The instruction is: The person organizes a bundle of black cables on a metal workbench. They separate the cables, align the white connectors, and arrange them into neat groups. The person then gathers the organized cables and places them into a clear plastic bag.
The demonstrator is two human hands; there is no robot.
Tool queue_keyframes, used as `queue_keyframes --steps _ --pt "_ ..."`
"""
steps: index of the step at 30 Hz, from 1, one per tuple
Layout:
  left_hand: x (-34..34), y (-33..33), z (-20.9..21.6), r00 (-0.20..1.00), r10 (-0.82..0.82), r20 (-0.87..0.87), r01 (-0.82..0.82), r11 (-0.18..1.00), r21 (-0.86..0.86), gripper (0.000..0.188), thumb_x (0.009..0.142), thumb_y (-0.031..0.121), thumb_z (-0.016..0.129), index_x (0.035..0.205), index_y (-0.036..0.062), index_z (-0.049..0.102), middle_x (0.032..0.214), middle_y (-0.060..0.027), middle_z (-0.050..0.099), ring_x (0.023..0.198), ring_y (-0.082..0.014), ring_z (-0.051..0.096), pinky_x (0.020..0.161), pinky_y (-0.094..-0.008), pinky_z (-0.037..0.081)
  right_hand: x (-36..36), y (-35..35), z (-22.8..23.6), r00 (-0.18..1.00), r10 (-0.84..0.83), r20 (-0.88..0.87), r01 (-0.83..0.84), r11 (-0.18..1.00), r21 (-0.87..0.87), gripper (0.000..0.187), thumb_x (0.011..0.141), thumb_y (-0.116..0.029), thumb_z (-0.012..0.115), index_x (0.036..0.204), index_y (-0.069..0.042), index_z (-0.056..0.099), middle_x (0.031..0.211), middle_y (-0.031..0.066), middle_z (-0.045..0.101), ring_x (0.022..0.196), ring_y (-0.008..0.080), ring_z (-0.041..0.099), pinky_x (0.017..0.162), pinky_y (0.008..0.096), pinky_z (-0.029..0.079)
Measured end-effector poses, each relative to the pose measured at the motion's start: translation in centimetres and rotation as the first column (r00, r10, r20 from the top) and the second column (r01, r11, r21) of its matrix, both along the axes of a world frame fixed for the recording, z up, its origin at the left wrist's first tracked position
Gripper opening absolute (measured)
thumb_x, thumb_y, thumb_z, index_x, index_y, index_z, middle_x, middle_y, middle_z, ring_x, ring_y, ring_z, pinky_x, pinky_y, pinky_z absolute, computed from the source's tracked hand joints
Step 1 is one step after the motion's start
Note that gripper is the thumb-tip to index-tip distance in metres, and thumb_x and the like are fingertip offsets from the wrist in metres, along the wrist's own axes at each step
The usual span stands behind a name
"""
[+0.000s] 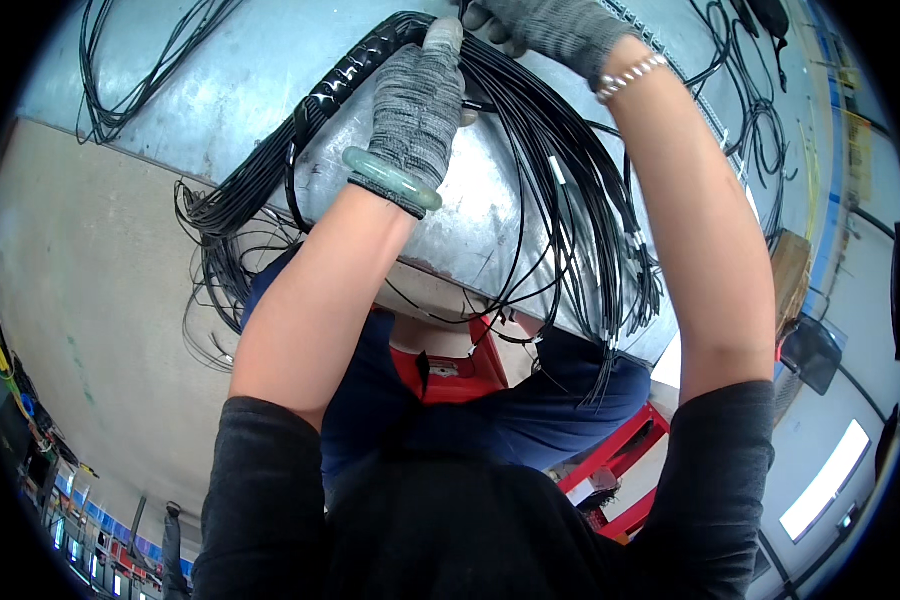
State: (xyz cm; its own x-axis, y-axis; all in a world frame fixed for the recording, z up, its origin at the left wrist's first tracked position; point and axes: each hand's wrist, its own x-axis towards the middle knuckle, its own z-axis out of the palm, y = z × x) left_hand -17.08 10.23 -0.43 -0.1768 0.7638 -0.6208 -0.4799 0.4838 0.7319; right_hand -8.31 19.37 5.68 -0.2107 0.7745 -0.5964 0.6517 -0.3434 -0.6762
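Note:
A thick bundle of black cables (240, 195) arches over the metal worktop, its middle wrapped in shiny black tape (355, 68). My left hand (417, 110), in a grey knit glove with a green bangle at the wrist, is closed around the bundle just right of the taped stretch, thumb on top. Close by at the upper edge is my right hand (560, 32), gloved too, with a beaded bracelet. Its fingers are curled beside the bundle; what they hold, if anything, is cut off by the picture's edge. To the right the loose cable ends (610, 290) fan out and hang over the table's near edge.
Other black cables lie on the worktop (260, 50) at the far left and far right. A slotted strip (715, 120) runs along the right side. Below the table edge are my knees and a red metal frame (620, 445). A wooden block (792, 265) stands at the right.

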Motion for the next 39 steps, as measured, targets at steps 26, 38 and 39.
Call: queue_keyframes --steps 26,38,39 --pt "-0.6 -0.4 0.5 0.993 -0.112 -0.024 0.113 0.992 0.052 0.034 0.090 0.038 0.053 0.065 0.0142 0.050 0.053 0.0039 0.043 0.042 -0.0088 0.037 0.040 -0.0231 0.036 7.2 -6.5 0.4 0.812 0.353 0.465 -0.557 0.708 0.435 0.025 0.088 -0.027 0.056 0.100 -0.005 0.060 0.073 0.0092 0.062 0.071 0.0131 0.060 0.071 0.0301 0.050" --pt "-0.6 0.1 0.0 0.990 -0.135 -0.046 0.136 0.991 0.011 0.038 0.088 0.041 0.054 0.062 0.0148 0.049 0.052 0.0039 0.042 0.042 -0.0087 0.039 0.040 -0.0219 0.039 2.2 -4.4 5.6 0.807 0.306 0.505 -0.333 0.942 -0.040 0.021 0.081 -0.021 0.059 0.087 -0.001 0.062 0.071 0.0078 0.062 0.064 0.0159 0.059 0.058 0.0271 0.046" --pt "-0.6 0.0 -0.2 0.993 -0.117 -0.031 0.118 0.993 0.023 0.037 0.088 0.041 0.054 0.062 0.0150 0.050 0.052 0.0040 0.042 0.042 -0.0086 0.039 0.040 -0.0218 0.039 1.4 -4.5 6.2 0.811 0.299 0.504 -0.272 0.954 -0.128 0.021 0.081 -0.021 0.059 0.087 -0.001 0.062 0.071 0.0070 0.063 0.063 0.0142 0.059 0.057 0.0256 0.046"
